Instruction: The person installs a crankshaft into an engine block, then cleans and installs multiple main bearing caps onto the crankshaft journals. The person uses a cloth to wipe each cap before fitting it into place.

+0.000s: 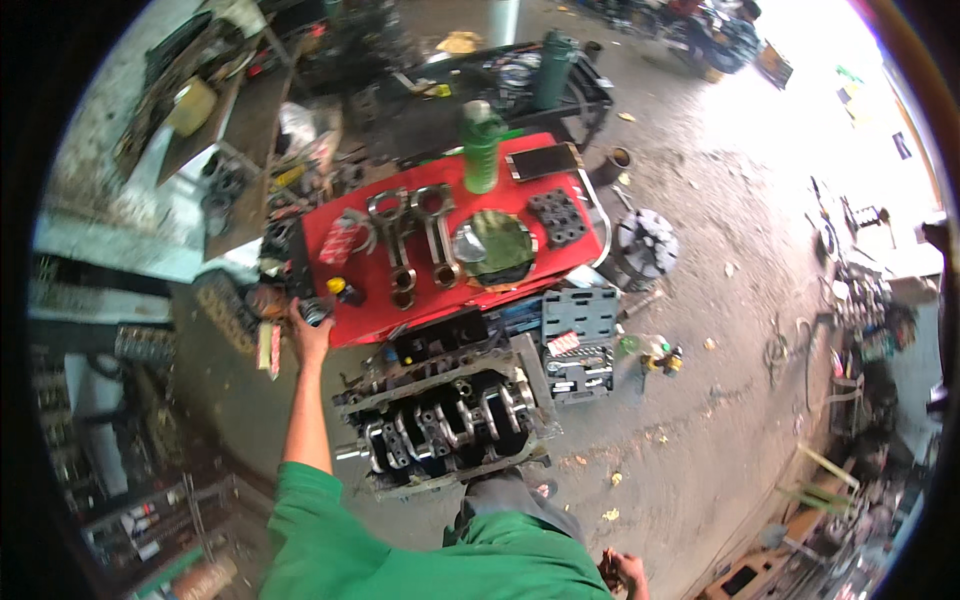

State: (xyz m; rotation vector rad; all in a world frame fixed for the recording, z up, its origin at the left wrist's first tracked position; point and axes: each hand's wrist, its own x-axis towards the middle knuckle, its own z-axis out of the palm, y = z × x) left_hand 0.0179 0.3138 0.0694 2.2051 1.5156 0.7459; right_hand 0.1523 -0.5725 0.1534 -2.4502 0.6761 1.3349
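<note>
My left hand (309, 334) is stretched out to the near left corner of the red-topped table (375, 315). Its fingers curl round a small round object with a dark, silvery top (317, 312). Beside it stands a small dark bottle with a yellow cap (345, 291). My right hand (627, 570) hangs low at the right of my body with its fingers curled; what they hold, if anything, I cannot make out. In front of my legs lies an engine block (455, 473) with a crankshaft (452, 424) set in it.
Two connecting rods (440, 235), a green bottle (481, 160), a phone-like dark slab (543, 162) and a dark metal block with holes (558, 217) lie on the table. An open socket set (580, 345) sits right of the engine block. Shelves (215, 130) stand at left.
</note>
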